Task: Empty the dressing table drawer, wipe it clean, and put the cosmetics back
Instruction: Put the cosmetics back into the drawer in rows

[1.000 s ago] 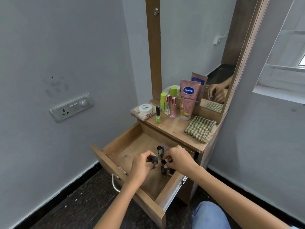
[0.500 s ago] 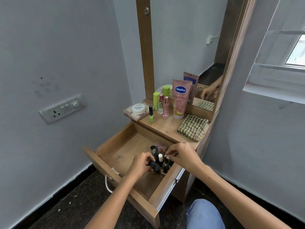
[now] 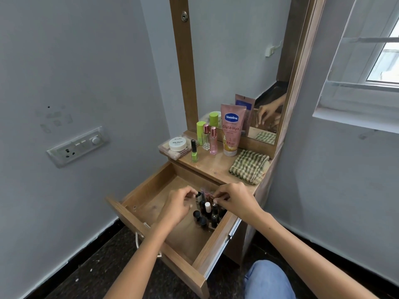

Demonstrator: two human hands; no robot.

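Observation:
The wooden drawer (image 3: 149, 190) stands pulled out below the dressing table top (image 3: 212, 167). Several small nail polish bottles (image 3: 207, 211) stand clustered at its right side. My left hand (image 3: 179, 203) pinches the black cap of one bottle (image 3: 198, 196) at the cluster's left edge. My right hand (image 3: 235, 198) pinches another small bottle at the cluster's far end; that bottle is mostly hidden by my fingers. On the top stand a pink Vaseline tube (image 3: 232, 130), two pink-capped perfume bottles (image 3: 209, 138), a green nail polish (image 3: 194, 151), a white jar (image 3: 177, 143) and a folded checked cloth (image 3: 248, 166).
A mirror (image 3: 237, 61) in a wooden frame rises behind the top. A switch plate (image 3: 77, 146) sits on the left wall, a window (image 3: 380, 61) on the right wall. Dark floor (image 3: 97, 268) lies below the drawer; my knee in blue jeans (image 3: 267, 279) is at the bottom right.
Both hands shifted slightly toward the back of the bottle cluster, uncovering the front bottles. My left hand now pinches a bottle cap further back.

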